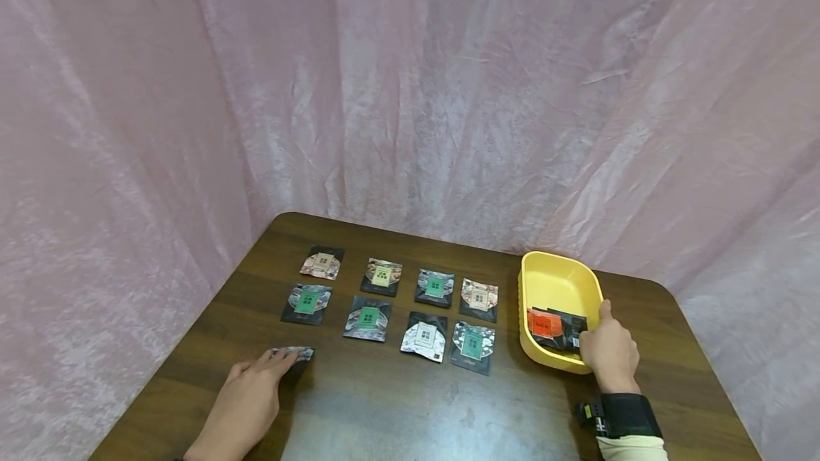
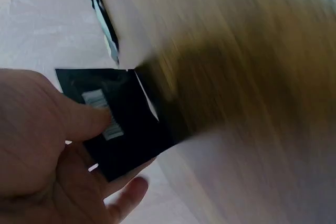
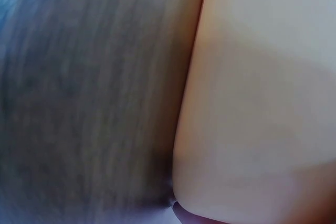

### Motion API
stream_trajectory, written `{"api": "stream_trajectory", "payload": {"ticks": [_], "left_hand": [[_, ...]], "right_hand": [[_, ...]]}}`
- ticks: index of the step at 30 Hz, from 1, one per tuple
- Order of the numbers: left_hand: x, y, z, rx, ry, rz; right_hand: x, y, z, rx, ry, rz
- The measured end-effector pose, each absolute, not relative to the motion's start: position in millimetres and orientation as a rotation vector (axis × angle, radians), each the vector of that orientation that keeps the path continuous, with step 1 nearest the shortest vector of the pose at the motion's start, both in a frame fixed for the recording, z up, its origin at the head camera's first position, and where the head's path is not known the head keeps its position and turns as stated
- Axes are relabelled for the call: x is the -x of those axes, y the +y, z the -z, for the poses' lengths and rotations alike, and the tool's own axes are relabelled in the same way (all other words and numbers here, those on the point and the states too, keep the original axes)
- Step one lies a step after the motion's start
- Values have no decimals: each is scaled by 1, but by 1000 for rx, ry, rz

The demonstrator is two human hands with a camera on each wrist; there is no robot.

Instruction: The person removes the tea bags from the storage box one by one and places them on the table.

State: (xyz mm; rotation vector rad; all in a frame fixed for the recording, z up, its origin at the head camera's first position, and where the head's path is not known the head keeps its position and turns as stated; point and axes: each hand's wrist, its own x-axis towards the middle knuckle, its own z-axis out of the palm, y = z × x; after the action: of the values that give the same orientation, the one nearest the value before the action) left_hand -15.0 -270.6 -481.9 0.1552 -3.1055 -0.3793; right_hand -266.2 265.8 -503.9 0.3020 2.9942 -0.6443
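My left hand (image 1: pixel 246 397) pinches a small dark flat packet (image 2: pixel 123 124) over the table's left front, with the thumb across its barcode side. At the right, a yellow basket (image 1: pixel 556 265) holds a few packets, among them one with an orange label (image 1: pixel 544 324). My right hand (image 1: pixel 611 351) grips the basket's right wall, the thumb on the inner side and a finger along the outside. Skin fills much of the right wrist view, so the fingers do not show there.
Two rows of labelled packets lie on the brown table, including a green-labelled one (image 1: pixel 306 302) at the left, a white-labelled one (image 1: pixel 424 336) and another green-labelled one (image 1: pixel 472 346) near the basket. A pink curtain (image 1: pixel 410 91) hangs behind the table.
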Motion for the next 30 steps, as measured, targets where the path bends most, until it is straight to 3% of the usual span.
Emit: {"api": "stream_trajectory", "payload": {"ticks": [30], "left_hand": [[30,-298,490,-41,-3327,566]], "right_hand": [[266,264,505,-301,3036,659]]}}
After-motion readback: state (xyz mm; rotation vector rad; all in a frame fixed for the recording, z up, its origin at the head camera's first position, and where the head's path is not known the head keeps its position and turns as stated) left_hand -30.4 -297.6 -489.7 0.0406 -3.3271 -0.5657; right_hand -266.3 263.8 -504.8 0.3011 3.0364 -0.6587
